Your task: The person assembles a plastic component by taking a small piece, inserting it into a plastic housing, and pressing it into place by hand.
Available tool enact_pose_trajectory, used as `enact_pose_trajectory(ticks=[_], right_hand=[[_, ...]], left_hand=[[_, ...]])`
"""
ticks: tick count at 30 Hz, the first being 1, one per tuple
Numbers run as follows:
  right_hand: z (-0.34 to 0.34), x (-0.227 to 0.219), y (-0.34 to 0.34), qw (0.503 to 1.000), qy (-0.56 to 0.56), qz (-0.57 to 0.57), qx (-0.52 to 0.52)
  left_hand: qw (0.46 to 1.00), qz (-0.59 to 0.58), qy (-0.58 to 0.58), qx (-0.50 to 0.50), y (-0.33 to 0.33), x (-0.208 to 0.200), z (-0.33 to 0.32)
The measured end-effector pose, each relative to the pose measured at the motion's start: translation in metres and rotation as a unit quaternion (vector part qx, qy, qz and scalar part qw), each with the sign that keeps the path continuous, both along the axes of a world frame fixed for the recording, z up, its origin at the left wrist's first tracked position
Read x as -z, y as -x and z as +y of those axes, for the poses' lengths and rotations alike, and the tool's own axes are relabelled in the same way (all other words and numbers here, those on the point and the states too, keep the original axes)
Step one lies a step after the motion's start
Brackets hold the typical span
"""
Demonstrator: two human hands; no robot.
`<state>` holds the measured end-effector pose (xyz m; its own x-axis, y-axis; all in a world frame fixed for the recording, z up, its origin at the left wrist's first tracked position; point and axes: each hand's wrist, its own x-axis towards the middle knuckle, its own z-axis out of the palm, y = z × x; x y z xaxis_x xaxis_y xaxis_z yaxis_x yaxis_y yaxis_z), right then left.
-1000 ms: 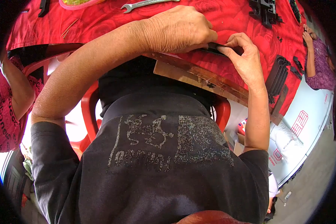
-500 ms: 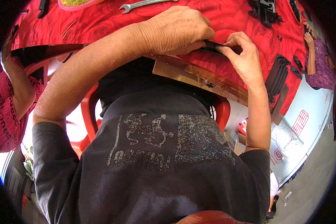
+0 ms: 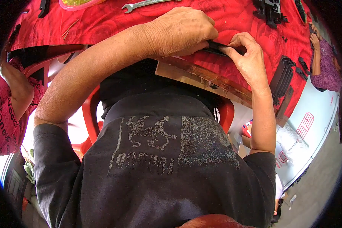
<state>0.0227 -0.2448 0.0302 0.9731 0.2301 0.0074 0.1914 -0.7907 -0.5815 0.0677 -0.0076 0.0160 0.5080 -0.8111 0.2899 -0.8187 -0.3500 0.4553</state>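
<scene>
Between my two hands lies a narrow black strip-like part (image 3: 217, 48), held just above the table's near edge. My left hand (image 3: 184, 32) is closed over its left end, and its fingertips are mostly hidden behind the knuckles. At the other end my right hand (image 3: 247, 53) pinches the part between thumb and bent fingers. Under and in front of the hands runs a red patterned cloth (image 3: 140, 32) covering the table. A worn wooden board (image 3: 201, 76) sits along the table edge, just below the hands.
An open-ended wrench (image 3: 150, 4) and a pink-rimmed bowl with yellow contents (image 3: 81, 5) lie at the far side. Black parts are piled at the far right (image 3: 269, 13) and stacked at the right (image 3: 283, 78). One person sits at left (image 3: 7, 110), another at right (image 3: 325, 64).
My hands and the black part stay almost still. The person at the left has shifted an arm slightly.
</scene>
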Motion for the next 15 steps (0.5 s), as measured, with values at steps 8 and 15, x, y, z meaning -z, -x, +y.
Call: enact_pose_trajectory(ticks=[8, 15], right_hand=[[-0.001, -0.001, 0.000, 1.000, 0.001, 0.007, 0.005], [0.000, -0.004, -0.001, 0.999, -0.007, 0.042, 0.011]], left_hand=[[0.996, 0.071, 0.006, -0.057, 0.005, -0.009, -0.006], [0.981, 0.147, -0.051, -0.120, 0.006, -0.014, -0.016]])
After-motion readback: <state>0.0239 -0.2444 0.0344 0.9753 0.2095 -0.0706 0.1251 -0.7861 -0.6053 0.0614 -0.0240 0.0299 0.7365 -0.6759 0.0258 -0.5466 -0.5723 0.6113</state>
